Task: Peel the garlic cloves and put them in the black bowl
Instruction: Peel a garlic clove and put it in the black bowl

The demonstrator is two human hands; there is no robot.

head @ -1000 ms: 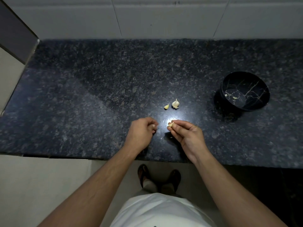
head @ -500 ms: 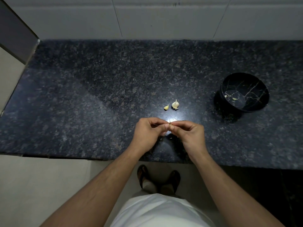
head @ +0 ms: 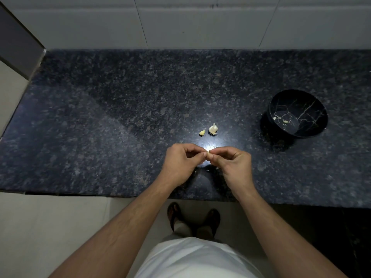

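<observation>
My left hand (head: 183, 163) and my right hand (head: 232, 166) meet fingertip to fingertip over the near part of the dark granite counter (head: 112, 121). Both pinch one small garlic clove (head: 208, 151), of which only a pale tip shows between the fingers. Just beyond the hands lie a loose clove (head: 202, 132) and a small garlic head (head: 213, 129). The black bowl (head: 319, 119) with gold veining stands at the right, and two pale peeled pieces (head: 284, 121) lie inside it.
A white tiled wall (head: 200, 23) closes the back of the counter. The counter's front edge runs just below my wrists, with my feet on the floor beneath. Small pale peel scraps (head: 216, 168) lie on the counter under my right hand.
My left hand moved right and joined the right hand on the clove; a second earlier the right hand held it alone and the hands were apart.
</observation>
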